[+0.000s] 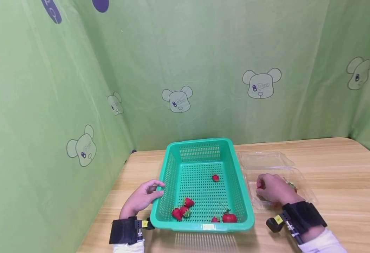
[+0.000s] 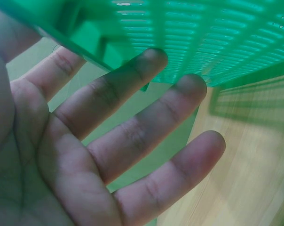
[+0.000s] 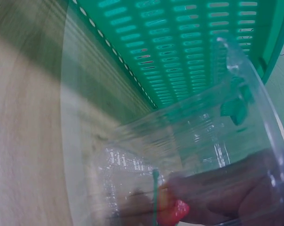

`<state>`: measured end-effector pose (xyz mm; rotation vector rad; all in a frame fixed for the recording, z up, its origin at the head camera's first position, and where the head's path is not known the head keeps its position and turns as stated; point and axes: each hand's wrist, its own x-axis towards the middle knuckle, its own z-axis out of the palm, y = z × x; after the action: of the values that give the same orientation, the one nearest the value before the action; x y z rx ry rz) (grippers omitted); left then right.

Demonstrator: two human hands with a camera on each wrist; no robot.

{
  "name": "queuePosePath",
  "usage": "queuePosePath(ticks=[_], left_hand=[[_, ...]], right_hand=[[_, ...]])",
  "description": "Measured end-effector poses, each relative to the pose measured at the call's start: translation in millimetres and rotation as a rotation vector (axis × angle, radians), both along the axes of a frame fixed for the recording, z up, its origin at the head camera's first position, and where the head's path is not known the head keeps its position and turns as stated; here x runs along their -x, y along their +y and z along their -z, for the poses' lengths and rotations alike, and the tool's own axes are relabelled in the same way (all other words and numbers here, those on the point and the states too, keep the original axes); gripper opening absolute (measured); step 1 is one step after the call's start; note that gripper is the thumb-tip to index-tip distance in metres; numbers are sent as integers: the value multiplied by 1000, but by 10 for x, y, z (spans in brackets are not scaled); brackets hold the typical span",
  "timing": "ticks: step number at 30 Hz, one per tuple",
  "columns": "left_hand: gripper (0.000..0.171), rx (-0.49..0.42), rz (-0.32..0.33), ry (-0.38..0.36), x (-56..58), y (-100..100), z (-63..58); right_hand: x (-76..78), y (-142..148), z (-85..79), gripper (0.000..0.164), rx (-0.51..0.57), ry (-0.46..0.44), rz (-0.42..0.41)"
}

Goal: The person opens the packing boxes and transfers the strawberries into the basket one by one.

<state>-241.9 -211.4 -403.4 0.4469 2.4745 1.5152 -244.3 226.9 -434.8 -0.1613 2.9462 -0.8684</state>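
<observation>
A green plastic basket (image 1: 249,207) holds several strawberries: a cluster (image 1: 185,210) at the near left, two at the near right, and one strawberry (image 1: 215,177) farther back. My left hand (image 1: 142,198) touches the basket's left rim with thumb and index finger; the other fingers extend, fairly straight, below the rim in the left wrist view. Inside a clear plastic clamshell box (image 1: 309,196), my right hand (image 1: 276,188) pinches a strawberry (image 3: 175,213) between thumb and fingers. Part of another strawberry (image 1: 292,186) shows beside that hand, which hides much of the box's contents.
The clamshell's lid (image 1: 264,160) lies folded back behind the box, close to the basket's right wall. Both stand on a wooden table (image 1: 343,165). A green curtain (image 1: 210,112) printed with bear heads hangs behind the table and along its sides.
</observation>
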Motion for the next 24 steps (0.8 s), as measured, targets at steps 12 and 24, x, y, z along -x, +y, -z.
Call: queuePosePath(ticks=[12,24], left_hand=[[28,8,9,-5,17,-12,8],[27,9,-2,-4,-20,16,-33]], right_hand=[[5,9,-9,8,2,22,-21],[-2,-2,-50,8,2,3,-5]])
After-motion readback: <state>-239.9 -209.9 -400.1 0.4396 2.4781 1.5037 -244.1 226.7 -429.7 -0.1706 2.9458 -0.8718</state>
